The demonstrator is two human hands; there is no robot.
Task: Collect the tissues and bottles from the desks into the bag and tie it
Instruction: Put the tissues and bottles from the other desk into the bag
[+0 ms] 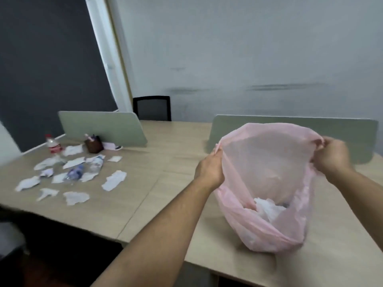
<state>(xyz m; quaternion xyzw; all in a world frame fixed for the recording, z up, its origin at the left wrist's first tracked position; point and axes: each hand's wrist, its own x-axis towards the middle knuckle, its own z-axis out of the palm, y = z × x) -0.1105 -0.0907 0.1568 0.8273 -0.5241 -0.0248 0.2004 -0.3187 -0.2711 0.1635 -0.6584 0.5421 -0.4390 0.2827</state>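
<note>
The thin translucent pink plastic bag (267, 183) stands on the near light wooden desk (228, 266) with its mouth held wide. The left hand (210, 169) has its grip pinching the left rim, and the right hand (329, 157) has its grip curled round the right rim. Crumpled white tissue (269, 208) already lies at the bottom, so part of the collecting seems done.

Much is left. The left desk (93, 214), well apart from the bag, carries many scattered white tissues (114, 181), two clear plastic bottles lying flat (96, 163) and an upright red-labelled bottle (54, 146). The bag is not yet tied.

A brown pen holder (93, 144) stands beside the litter against a pale green divider panel (103, 127), and a black chair (152, 108) sits beyond.
</note>
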